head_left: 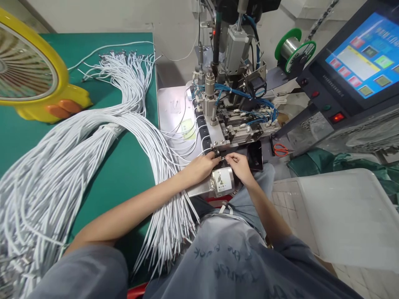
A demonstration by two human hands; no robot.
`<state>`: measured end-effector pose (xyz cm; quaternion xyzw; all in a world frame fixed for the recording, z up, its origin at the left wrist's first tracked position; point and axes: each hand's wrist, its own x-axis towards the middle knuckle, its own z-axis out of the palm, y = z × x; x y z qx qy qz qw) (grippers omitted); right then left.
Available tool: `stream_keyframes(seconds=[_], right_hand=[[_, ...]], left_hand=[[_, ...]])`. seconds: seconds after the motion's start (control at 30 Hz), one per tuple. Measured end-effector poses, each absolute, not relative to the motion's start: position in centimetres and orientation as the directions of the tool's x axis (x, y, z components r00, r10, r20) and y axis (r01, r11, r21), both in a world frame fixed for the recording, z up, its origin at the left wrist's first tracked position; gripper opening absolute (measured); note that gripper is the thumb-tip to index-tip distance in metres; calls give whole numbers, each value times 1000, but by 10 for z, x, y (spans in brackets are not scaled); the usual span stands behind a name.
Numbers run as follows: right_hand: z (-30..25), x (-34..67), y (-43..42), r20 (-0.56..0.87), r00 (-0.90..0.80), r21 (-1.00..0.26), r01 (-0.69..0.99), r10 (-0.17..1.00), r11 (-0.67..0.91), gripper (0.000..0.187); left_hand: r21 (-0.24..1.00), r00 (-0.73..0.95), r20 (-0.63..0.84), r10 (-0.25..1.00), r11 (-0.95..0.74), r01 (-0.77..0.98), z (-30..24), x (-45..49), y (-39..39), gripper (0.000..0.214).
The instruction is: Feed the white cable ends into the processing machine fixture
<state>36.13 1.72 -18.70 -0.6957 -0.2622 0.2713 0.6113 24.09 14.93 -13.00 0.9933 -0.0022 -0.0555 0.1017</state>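
My left hand is pinched on the end of a white cable at the front of a small bench machine. My right hand is pinched close beside it, on a tiny part I cannot make out, at the machine's front jig. The two hands nearly touch at the fingertips. A large bundle of white cables drapes across the green mat to my left and hangs over its front edge.
A yellow fan stands at the back left. A touchscreen control panel sits at the right, with a green solder spool and red-handled scissors near it. A white plastic bin is at my right knee.
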Motion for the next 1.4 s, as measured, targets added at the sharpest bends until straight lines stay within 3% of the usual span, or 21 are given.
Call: stream_keyframes(seconds=[0.33, 0.53, 0.73, 1.13, 1.4], right_hand=[[-184, 359, 18, -68, 737, -989, 38, 672, -143, 24], [-183, 360, 15, -153, 705, -985, -55, 692, -162, 25], [-184, 359, 15, -150, 715, -988, -81, 683, -133, 23], [-172, 369, 17, -388, 601, -921, -281, 698, -270, 28], [-174, 370, 18, -348, 601, -937, -237, 719, -255, 27]], left_hand=[[125, 997, 0, -79, -989, -78, -139, 239, 153, 49], [68, 995, -28, -95, -993, -93, -135, 239, 152, 47], [51, 995, -39, -93, -995, -91, -134, 240, 152, 50], [45, 992, -7, -126, -991, -125, -133, 239, 152, 42], [40, 990, -4, -138, -990, -137, -136, 240, 154, 41]])
